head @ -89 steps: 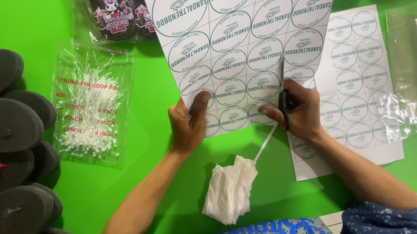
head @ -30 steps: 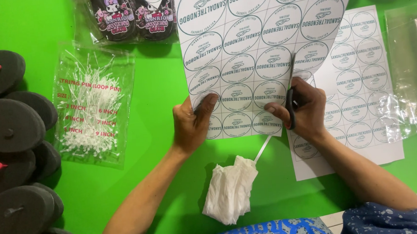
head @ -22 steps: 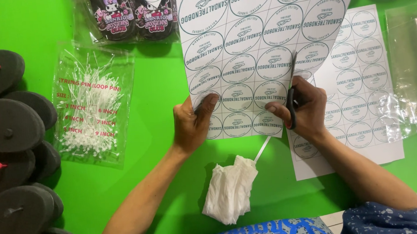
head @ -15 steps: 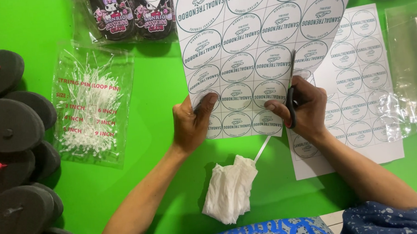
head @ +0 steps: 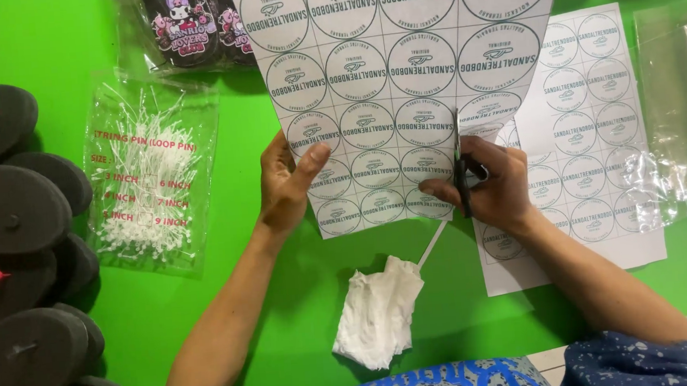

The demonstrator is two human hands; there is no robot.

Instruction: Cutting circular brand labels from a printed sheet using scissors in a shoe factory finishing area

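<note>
Sticker sheet (head: 400,76) is pinched by the left hand (head: 286,185); right hand (head: 492,182) fingers grip black scissors (head: 460,173) cutting it.

White sheet of round printed labels (head: 400,76) is held up by its lower left edge; black scissors (head: 460,169) cut upward into its bottom right

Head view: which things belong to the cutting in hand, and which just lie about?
In use:
label sheet
scissors
left hand
right hand

Lying about:
second label sheet
crumpled tissue
bag of loop pins
black sandal soles
</note>
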